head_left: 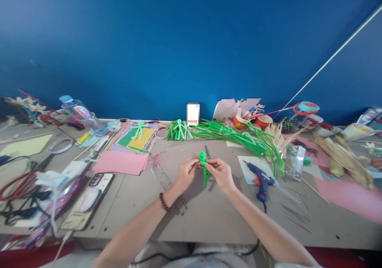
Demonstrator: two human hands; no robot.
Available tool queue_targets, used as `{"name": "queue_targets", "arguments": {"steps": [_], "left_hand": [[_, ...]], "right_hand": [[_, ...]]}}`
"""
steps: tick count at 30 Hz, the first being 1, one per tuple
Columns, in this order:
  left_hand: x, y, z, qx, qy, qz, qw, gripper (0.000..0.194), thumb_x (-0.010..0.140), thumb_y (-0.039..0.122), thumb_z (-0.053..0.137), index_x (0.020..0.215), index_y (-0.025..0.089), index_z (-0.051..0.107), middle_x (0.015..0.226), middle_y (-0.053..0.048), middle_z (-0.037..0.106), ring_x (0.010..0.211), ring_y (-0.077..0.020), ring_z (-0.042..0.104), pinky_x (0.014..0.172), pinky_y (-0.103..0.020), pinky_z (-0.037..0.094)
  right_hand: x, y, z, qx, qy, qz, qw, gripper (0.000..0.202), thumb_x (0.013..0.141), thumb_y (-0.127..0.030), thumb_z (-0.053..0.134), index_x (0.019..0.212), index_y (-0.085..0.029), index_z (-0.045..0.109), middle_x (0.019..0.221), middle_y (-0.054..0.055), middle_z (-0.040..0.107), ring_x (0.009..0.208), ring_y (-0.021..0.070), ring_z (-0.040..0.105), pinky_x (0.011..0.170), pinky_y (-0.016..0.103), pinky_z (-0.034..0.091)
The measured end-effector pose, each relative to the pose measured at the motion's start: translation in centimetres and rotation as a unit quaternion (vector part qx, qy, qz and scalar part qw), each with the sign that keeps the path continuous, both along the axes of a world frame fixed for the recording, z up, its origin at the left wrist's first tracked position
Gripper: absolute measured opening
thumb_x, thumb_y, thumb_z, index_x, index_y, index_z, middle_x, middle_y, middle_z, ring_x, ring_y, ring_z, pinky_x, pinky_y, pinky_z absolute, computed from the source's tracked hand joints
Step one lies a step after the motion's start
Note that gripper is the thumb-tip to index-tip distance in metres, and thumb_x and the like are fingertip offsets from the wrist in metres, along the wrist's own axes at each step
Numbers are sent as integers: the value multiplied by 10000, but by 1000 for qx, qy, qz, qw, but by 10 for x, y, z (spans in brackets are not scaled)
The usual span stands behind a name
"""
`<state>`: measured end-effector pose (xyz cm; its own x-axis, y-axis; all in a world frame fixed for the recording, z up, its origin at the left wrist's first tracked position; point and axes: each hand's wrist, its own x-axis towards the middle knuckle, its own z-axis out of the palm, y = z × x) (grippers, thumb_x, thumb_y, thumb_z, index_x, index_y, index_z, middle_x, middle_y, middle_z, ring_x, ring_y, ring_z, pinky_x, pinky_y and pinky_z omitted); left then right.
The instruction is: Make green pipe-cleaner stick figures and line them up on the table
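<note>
Between both hands, above the table's middle, is a small figure of bright green pipe cleaner (202,156) with a coiled round top and a strand hanging down. My left hand (188,170) pinches it from the left, just under the coil. From the right, my right hand (220,173) grips the same figure with thumb and fingers closed. Beyond the right fingers the tip of a dark, pointed tool (207,150) shows; the rest is hidden. A ruler (162,176) lies partly beneath my left wrist.
Green pipe cleaners (235,134) and finished-looking green figures (179,130) lie along the back. A blue glue gun (262,182) rests at right on white paper, its cord running to the front edge. Pink sheets (121,162), a phone (89,202) and a bottle (77,110) are at left.
</note>
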<state>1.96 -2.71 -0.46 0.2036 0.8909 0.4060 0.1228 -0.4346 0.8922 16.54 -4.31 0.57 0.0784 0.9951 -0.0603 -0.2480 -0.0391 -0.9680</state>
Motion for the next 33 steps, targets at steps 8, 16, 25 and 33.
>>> {"name": "queue_targets", "arguments": {"steps": [8, 16, 25, 33], "left_hand": [[5, -3, 3, -53, -44, -2, 998, 197, 816, 309, 592, 952, 193, 675, 936, -94, 661, 842, -194, 605, 713, -307, 497], [5, 6, 0, -249, -221, -30, 942, 269, 665, 399, 739, 790, 161, 728, 796, -76, 704, 693, -169, 616, 643, -290, 490], [8, 2, 3, -309, -262, -47, 913, 258, 620, 380, 777, 715, 147, 721, 706, -56, 689, 606, -137, 603, 591, -256, 502], [7, 2, 7, -325, -272, -61, 904, 268, 568, 374, 809, 625, 140, 692, 779, -54, 683, 619, -135, 606, 584, -270, 530]], "right_hand": [[4, 2, -9, 68, -89, -22, 993, 264, 662, -383, 724, 846, -197, 690, 797, 44, 711, 743, 183, 660, 653, 281, 529], [4, 3, -4, 32, -55, -6, 998, 342, 652, -456, 719, 852, -179, 734, 778, 57, 720, 665, 166, 643, 615, 278, 530], [4, 4, -7, 10, -45, -8, 999, 349, 581, -434, 775, 815, -178, 740, 765, 57, 723, 656, 169, 645, 611, 285, 535], [5, 4, -8, 21, -43, 2, 999, 327, 574, -425, 779, 785, -179, 737, 779, 65, 724, 678, 176, 653, 626, 294, 538]]}}
